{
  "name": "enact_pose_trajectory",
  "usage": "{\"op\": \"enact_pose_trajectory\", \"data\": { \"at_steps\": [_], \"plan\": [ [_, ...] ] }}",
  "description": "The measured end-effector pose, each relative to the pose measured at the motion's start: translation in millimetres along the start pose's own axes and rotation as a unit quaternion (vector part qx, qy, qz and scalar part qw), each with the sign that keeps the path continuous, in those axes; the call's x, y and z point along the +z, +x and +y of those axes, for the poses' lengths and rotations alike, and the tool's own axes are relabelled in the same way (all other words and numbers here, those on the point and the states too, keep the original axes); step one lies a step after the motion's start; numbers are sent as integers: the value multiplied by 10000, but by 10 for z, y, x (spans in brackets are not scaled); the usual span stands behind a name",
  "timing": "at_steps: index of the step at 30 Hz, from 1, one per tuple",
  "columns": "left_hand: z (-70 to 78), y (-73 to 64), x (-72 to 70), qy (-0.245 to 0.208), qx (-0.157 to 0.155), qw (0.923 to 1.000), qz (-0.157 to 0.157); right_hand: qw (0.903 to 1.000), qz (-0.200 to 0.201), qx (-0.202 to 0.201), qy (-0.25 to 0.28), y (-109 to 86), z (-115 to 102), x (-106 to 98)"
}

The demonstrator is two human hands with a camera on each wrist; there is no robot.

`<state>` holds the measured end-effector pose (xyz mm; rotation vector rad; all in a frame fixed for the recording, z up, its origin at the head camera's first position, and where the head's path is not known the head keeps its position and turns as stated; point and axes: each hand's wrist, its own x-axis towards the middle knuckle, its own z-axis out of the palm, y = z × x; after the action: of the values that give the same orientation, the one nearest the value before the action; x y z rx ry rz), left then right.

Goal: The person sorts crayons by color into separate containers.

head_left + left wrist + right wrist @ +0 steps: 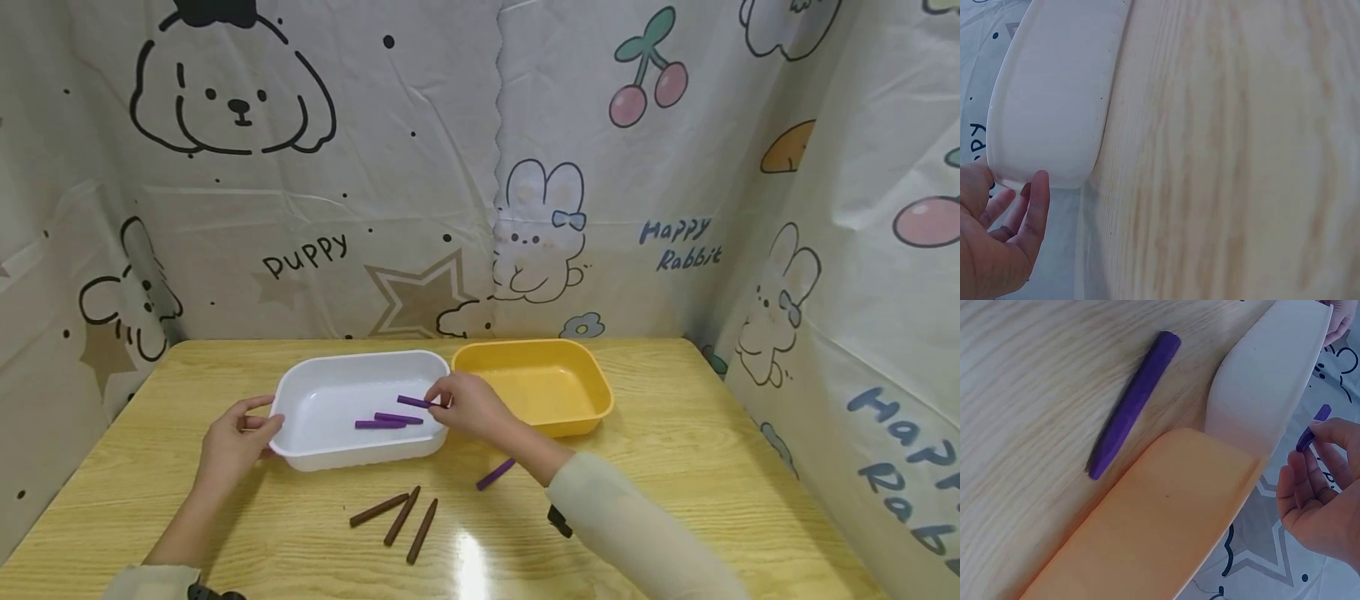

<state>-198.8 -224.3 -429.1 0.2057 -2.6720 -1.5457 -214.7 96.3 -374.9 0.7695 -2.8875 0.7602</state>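
Note:
My left hand (232, 442) grips the left end of a white plastic tray (311, 412), thumb at the rim and fingers against the outer wall. Over the tray's right end, my right hand (471, 406) pinches a purple crayon (411, 402) between thumb and fingertips. Two more purple crayons (380, 425) lie on the tray floor beneath it. In the right wrist view, the pinched crayon shows tilted above the white tray's rim. Another purple crayon (1135, 403) lies on the table, partly hidden by the right forearm in the head view.
A yellow tray (551, 392) stands against the white tray's right end. Three brown crayons (423, 531) lie on the wooden table (675, 500) in front of the white tray. A printed cloth (420, 192) hangs behind the table and along both sides.

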Motion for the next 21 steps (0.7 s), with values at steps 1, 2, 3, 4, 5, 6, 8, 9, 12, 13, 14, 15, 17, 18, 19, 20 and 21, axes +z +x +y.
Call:
{"op": "enact_pose_trajectory", "data": {
  "at_steps": [1,2,3,4,5,6,8,9,12,13,14,15,17,18,19,20,21],
  "plan": [
    [1,0,0,-1,9,10000,-7,10000,-4,0,-26,20,-7,5],
    [2,-1,0,-1,16,10000,-9,10000,-12,19,-51,41,-14,12],
    [3,-2,0,0,22,10000,-12,10000,-24,45,-77,64,-21,19],
    [4,-3,0,-5,28,10000,-13,9999,-36,60,-87,84,-27,27],
    [6,-4,-1,-13,37,10000,-19,9999,-45,77,-76,104,-34,33],
    [7,-5,-1,-16,48,10000,-23,9999,-59,104,-78,126,-38,45],
    [7,-6,-3,-20,44,10000,-15,9998,-86,166,-40,171,-49,66],
    [6,-6,-4,-21,41,10000,-10,9997,-108,218,-23,193,-53,79],
    [5,-6,-7,-35,46,10000,-5,9992,-161,372,47,251,-64,111],
    [4,-7,-7,-31,57,10000,-7,9989,-179,425,72,267,-66,122],
    [4,-7,-7,-37,69,10000,-4,9987,-192,475,83,280,-67,133],
    [5,-8,-7,-40,80,10000,-5,9984,-200,510,103,293,-66,145],
    [5,-9,-4,-46,106,9999,-1,9982,-204,558,119,315,-61,168],
    [4,-9,-3,-43,112,9999,8,9981,-197,570,122,325,-58,180],
    [4,-10,-1,-46,113,9999,13,9982,-187,567,104,337,-55,190],
    [3,-10,0,-49,106,9999,23,9982,-180,564,77,350,-53,201],
    [3,-11,1,-48,98,9999,28,9983,-176,560,52,363,-53,210]
  ]
}}
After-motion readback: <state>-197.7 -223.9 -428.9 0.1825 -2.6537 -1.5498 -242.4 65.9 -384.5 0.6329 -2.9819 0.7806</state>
